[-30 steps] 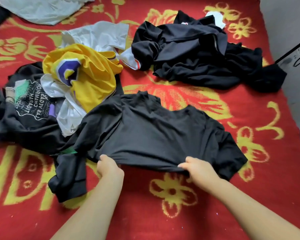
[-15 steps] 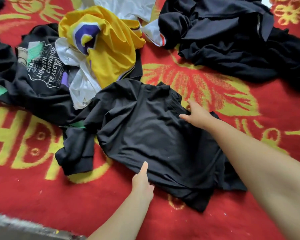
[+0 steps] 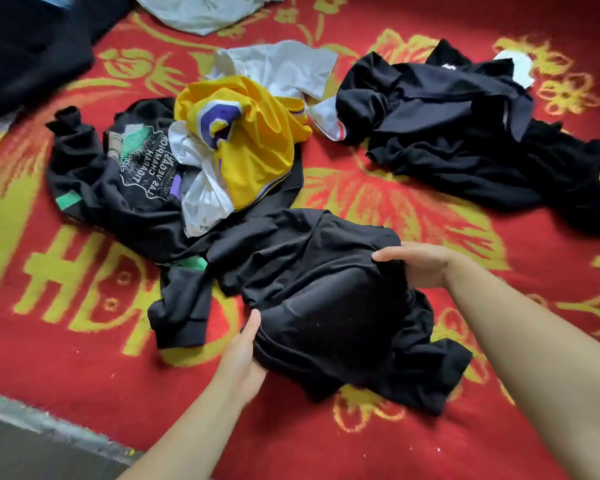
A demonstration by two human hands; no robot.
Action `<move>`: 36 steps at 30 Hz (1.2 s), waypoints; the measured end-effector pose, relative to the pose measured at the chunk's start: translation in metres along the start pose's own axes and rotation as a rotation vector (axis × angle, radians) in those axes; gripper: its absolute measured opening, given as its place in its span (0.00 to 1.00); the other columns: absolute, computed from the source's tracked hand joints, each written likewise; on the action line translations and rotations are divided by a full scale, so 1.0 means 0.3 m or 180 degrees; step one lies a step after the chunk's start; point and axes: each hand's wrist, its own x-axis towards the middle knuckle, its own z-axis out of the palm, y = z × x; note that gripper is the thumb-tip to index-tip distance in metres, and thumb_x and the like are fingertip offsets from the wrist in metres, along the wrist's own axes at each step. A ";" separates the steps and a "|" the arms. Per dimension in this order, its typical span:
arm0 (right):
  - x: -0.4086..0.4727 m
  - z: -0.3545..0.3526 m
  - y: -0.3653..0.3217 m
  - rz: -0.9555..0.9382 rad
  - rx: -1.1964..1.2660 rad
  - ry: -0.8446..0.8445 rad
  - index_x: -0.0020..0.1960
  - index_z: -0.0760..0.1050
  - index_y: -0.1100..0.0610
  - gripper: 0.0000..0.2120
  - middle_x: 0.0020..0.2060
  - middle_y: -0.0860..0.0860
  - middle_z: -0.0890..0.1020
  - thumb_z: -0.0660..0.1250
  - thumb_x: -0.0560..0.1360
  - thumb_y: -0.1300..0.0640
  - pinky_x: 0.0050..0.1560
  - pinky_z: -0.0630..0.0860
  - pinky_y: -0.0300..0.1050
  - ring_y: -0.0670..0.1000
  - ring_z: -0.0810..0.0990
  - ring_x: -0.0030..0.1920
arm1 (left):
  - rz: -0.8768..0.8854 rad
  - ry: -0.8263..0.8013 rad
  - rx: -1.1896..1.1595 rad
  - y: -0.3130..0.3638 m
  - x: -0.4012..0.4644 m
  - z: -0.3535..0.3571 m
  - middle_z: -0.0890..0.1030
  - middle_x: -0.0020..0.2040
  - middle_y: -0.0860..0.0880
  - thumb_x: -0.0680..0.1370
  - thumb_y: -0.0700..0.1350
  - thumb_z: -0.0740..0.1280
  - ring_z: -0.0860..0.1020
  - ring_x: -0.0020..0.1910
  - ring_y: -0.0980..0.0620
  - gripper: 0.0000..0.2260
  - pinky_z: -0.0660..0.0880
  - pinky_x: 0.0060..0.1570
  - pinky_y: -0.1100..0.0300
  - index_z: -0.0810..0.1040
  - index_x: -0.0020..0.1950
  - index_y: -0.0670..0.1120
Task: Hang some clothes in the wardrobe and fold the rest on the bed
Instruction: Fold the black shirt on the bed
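head view: i am folding the black shirt (image 3: 329,306) near the front edge of the red bedspread (image 3: 499,427), my left hand (image 3: 241,358) gripping its near edge, my right hand (image 3: 420,265) pinching its far corner. i am judging it best to be bringing edges level and smoothing creases, clear of the yellow jersey (image 3: 257,147).

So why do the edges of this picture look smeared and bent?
Head view: wide lens bows the bed cover at the borders; motion blur softens the left edge and both forearms. Soft, even light, no glare. The black shirt between left hand and right hand shows little detail.
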 end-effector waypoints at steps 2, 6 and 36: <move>-0.097 0.001 -0.048 -0.0362 0.0429 0.0184 0.53 0.81 0.57 0.14 0.48 0.55 0.85 0.70 0.69 0.54 0.42 0.80 0.43 0.52 0.85 0.46 | 0.0258 -0.0160 0.0259 0.105 -0.025 0.087 0.79 0.62 0.40 0.81 0.50 0.59 0.79 0.59 0.46 0.19 0.72 0.61 0.50 0.75 0.64 0.38; -0.326 0.005 -0.159 -0.1221 0.0962 0.0688 0.53 0.80 0.57 0.16 0.43 0.52 0.86 0.64 0.70 0.50 0.35 0.78 0.37 0.49 0.85 0.41 | 0.1068 -0.0408 0.1003 0.329 -0.124 0.323 0.83 0.55 0.42 0.81 0.50 0.61 0.82 0.51 0.48 0.15 0.77 0.52 0.53 0.79 0.55 0.40; -0.792 -0.015 -0.402 -0.1525 0.0862 0.1826 0.54 0.76 0.51 0.07 0.40 0.48 0.85 0.62 0.79 0.52 0.46 0.74 0.51 0.49 0.83 0.41 | 0.2049 -0.0280 0.2215 0.683 -0.322 0.788 0.77 0.38 0.51 0.80 0.47 0.65 0.76 0.37 0.54 0.07 0.72 0.34 0.59 0.76 0.42 0.48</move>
